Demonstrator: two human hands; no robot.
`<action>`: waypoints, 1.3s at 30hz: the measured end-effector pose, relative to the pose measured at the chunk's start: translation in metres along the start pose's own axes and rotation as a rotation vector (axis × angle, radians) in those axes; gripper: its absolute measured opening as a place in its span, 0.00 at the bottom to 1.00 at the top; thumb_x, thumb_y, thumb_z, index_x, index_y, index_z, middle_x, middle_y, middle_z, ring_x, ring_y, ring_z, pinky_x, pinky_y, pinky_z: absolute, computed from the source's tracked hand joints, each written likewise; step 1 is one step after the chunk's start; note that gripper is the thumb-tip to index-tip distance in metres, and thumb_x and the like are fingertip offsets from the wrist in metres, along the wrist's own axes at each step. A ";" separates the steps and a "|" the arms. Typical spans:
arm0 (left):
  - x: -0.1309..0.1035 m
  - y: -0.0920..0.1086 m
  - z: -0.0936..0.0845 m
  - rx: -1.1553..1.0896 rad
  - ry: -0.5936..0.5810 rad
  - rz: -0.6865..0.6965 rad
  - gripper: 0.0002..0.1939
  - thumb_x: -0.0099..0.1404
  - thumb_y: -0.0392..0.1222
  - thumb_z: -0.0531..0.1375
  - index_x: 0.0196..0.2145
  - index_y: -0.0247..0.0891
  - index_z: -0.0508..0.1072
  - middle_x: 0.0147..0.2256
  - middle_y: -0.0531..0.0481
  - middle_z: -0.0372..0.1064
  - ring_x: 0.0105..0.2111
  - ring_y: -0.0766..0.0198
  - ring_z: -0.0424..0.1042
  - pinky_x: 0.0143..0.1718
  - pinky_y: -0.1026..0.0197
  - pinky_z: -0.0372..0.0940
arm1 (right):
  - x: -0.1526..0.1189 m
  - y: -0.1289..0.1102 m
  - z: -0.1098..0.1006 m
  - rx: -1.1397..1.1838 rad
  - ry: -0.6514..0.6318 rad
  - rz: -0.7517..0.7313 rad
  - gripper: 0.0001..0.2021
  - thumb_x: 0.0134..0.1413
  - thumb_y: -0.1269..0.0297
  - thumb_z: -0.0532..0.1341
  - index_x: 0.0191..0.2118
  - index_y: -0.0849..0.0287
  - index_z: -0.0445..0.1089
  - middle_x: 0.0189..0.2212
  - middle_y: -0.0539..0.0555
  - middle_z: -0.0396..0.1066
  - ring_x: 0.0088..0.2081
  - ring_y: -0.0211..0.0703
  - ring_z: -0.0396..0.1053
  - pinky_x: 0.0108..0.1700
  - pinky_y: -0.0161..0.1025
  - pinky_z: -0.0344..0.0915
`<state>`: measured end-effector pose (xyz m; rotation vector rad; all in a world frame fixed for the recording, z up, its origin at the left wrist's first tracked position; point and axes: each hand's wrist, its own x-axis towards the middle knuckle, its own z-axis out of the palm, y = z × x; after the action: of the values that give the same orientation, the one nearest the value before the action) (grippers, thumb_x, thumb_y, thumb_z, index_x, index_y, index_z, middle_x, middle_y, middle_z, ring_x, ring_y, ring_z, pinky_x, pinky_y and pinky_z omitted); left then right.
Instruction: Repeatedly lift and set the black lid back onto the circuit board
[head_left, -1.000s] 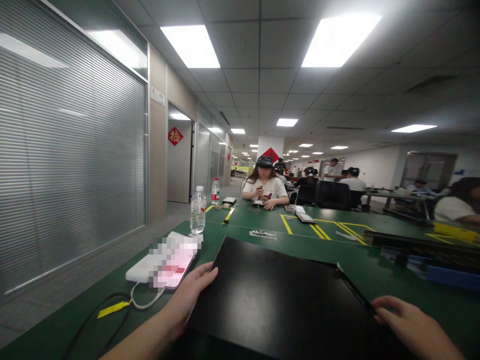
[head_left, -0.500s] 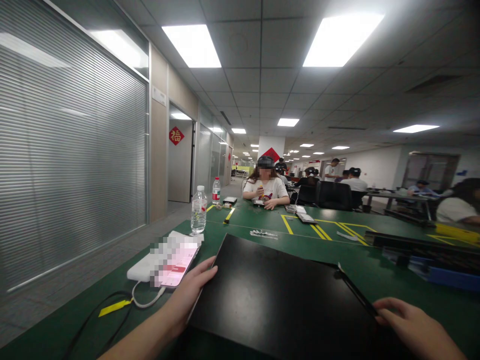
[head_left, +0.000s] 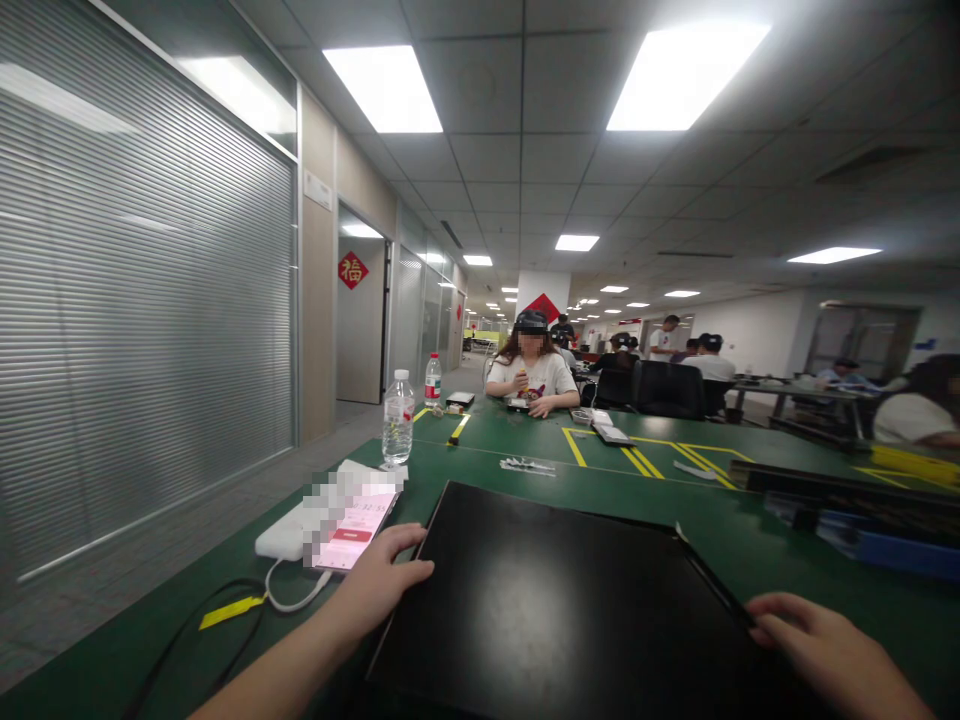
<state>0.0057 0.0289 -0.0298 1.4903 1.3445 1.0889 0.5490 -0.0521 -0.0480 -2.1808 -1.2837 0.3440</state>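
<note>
A large, flat black panel (head_left: 540, 600), which looks like a screen, lies low over the green table in front of me. Its glossy face reflects a ceiling light. At its left edge is my left hand (head_left: 382, 575), the thumb on the edge and the fingers alongside it. My right hand (head_left: 810, 635) grips the opposite edge, its fingers curled and the fingertips partly hidden. A thin dark strip runs along the panel's right side. The panel's near edge falls in shadow at the bottom of the view.
Left of the panel lie a phone (head_left: 356, 530) with a white cable and a white box (head_left: 281, 530). A water bottle (head_left: 397, 420) stands behind them. Dark and blue strips (head_left: 907, 555) lie at the right. A person (head_left: 532, 375) sits across the green table (head_left: 465, 465).
The panel's far edge has come down, so it lies flatter. My left hand has loosened and its fingers show more along the edge. My right hand has stayed in place.
</note>
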 end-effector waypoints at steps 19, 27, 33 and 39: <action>0.002 -0.011 0.002 0.319 -0.008 0.017 0.21 0.49 0.40 0.64 0.42 0.37 0.82 0.64 0.33 0.72 0.68 0.41 0.69 0.72 0.48 0.57 | -0.004 -0.005 -0.002 0.046 -0.021 0.030 0.23 0.34 0.40 0.58 0.31 0.46 0.81 0.32 0.57 0.85 0.41 0.69 0.82 0.42 0.56 0.73; -0.001 -0.008 0.006 0.364 -0.042 0.029 0.17 0.50 0.34 0.62 0.39 0.33 0.81 0.66 0.26 0.68 0.69 0.38 0.67 0.73 0.45 0.56 | 0.003 0.006 0.002 0.020 -0.011 -0.028 0.21 0.38 0.41 0.59 0.31 0.46 0.82 0.32 0.56 0.85 0.39 0.68 0.82 0.41 0.56 0.74; -0.002 -0.007 0.006 0.372 -0.052 0.031 0.14 0.51 0.34 0.63 0.38 0.36 0.79 0.66 0.27 0.68 0.69 0.38 0.67 0.73 0.45 0.57 | 0.000 0.002 0.000 0.012 -0.018 -0.003 0.21 0.36 0.41 0.58 0.31 0.45 0.82 0.33 0.55 0.86 0.40 0.68 0.82 0.42 0.56 0.73; -0.004 -0.006 0.006 0.366 -0.067 0.030 0.14 0.51 0.37 0.63 0.37 0.34 0.80 0.66 0.26 0.66 0.69 0.36 0.66 0.73 0.45 0.57 | 0.000 0.004 0.003 0.032 0.005 -0.003 0.21 0.36 0.41 0.58 0.31 0.45 0.82 0.33 0.56 0.86 0.42 0.69 0.82 0.43 0.56 0.73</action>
<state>0.0096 0.0250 -0.0377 1.7975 1.5373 0.8312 0.5504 -0.0525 -0.0524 -2.1518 -1.2707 0.3556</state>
